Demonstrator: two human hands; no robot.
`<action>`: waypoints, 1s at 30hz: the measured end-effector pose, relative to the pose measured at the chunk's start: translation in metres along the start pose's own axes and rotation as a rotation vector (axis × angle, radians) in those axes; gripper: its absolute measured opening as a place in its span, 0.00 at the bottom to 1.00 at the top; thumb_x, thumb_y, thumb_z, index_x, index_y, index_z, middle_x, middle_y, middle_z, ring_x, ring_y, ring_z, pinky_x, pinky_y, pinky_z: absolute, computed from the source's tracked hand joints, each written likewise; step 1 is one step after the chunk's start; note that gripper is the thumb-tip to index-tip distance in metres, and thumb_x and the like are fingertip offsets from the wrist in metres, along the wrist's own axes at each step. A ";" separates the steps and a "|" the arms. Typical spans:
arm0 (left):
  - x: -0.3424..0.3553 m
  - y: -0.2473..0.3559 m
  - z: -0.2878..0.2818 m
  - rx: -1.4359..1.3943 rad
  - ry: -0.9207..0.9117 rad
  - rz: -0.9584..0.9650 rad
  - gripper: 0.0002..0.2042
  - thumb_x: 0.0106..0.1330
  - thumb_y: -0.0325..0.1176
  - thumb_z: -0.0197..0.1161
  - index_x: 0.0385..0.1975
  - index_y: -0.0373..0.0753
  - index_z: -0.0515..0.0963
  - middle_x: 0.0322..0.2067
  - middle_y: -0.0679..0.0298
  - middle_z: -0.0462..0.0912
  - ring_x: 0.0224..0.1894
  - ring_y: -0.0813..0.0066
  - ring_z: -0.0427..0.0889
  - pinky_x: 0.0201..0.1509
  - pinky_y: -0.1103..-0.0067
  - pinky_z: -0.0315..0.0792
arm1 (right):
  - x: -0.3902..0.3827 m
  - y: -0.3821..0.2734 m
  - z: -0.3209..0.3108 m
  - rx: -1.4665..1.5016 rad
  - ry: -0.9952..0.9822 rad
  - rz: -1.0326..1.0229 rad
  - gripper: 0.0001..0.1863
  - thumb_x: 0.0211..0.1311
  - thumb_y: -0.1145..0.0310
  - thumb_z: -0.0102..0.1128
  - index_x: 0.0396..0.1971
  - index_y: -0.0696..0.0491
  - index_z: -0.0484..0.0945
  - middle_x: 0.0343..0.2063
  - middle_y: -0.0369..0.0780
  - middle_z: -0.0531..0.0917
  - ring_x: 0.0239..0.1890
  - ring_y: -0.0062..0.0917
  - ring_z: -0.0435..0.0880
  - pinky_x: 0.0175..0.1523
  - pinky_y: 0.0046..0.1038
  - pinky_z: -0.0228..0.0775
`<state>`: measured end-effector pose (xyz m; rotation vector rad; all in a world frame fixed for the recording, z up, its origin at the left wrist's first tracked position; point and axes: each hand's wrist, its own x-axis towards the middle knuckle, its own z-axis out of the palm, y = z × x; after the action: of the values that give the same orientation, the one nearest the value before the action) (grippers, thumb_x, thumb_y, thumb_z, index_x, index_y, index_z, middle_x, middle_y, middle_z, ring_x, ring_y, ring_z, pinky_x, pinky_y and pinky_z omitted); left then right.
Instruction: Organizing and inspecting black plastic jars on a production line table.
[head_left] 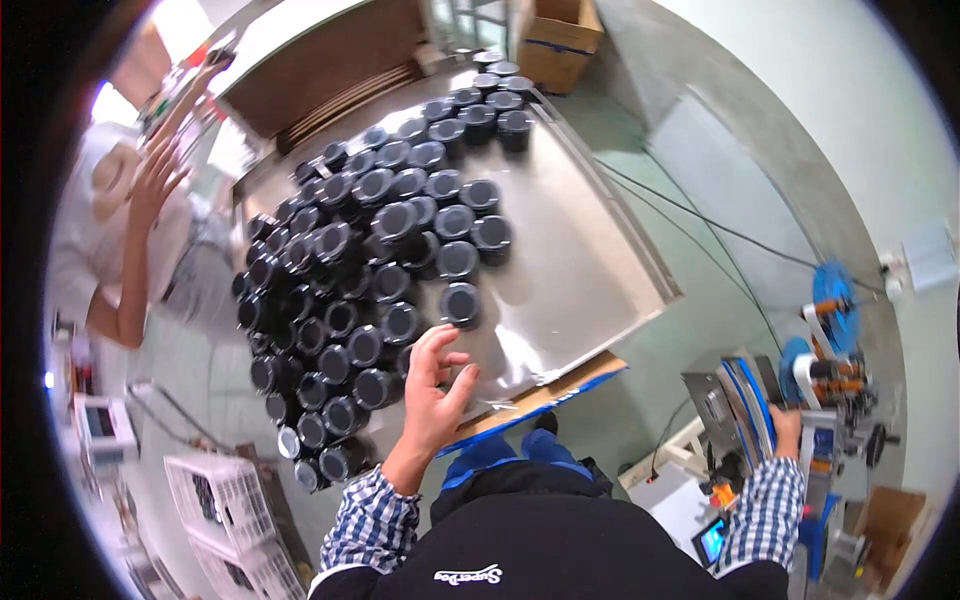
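My left hand (434, 396) is over the near edge of the metal table, its fingers spread and slightly curled, with nothing held. Just beyond its fingertips stands one black jar (460, 304) with a glossy dark lid. A crowd of similar black jars (335, 240) fills the left and far parts of the metal-topped table (555, 240). Off to the right, my right hand (787, 434) is at the blue-edged plates of a machine (748, 408); its fingers are mostly hidden, so its grip does not show.
A co-worker (130, 220) stands at the far left, hands raised. White plastic crates (222, 505) are at lower left. A cardboard box (560, 45) stands beyond the table. Blue reels (832, 305) sit on the machine at right, with a small lit screen (711, 543) below. Cables (690, 215) run along the right.
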<state>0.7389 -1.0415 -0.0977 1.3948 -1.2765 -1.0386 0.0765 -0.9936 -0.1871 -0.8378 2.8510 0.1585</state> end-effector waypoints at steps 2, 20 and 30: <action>-0.007 -0.002 -0.023 0.007 0.107 -0.040 0.22 0.61 0.21 0.57 0.56 0.36 0.64 0.54 0.64 0.66 0.43 0.80 0.73 0.44 0.85 0.70 | -0.041 -0.064 -0.040 -0.082 0.030 0.054 0.42 0.44 0.51 0.68 0.56 0.62 0.66 0.55 0.55 0.70 0.59 0.47 0.66 0.61 0.42 0.60; -0.020 -0.014 -0.082 -0.437 0.188 -0.141 0.17 0.64 0.26 0.59 0.52 0.35 0.67 0.45 0.66 0.72 0.41 0.83 0.74 0.46 0.85 0.69 | -0.412 -0.459 0.010 0.055 -0.156 -1.518 0.38 0.42 0.56 0.71 0.56 0.43 0.64 0.43 0.46 0.69 0.45 0.40 0.75 0.47 0.38 0.73; 0.002 -0.005 -0.054 -0.491 -0.156 -0.272 0.27 0.66 0.40 0.59 0.59 0.36 0.59 0.51 0.59 0.67 0.46 0.77 0.72 0.50 0.78 0.68 | -0.372 -0.376 -0.076 0.828 -0.829 -1.560 0.37 0.36 0.68 0.72 0.52 0.50 0.68 0.45 0.39 0.69 0.43 0.25 0.71 0.45 0.25 0.66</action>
<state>0.7929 -1.0384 -0.0923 1.1365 -0.8654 -1.5519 0.5797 -1.1234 -0.0635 -1.7811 0.8140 -0.6290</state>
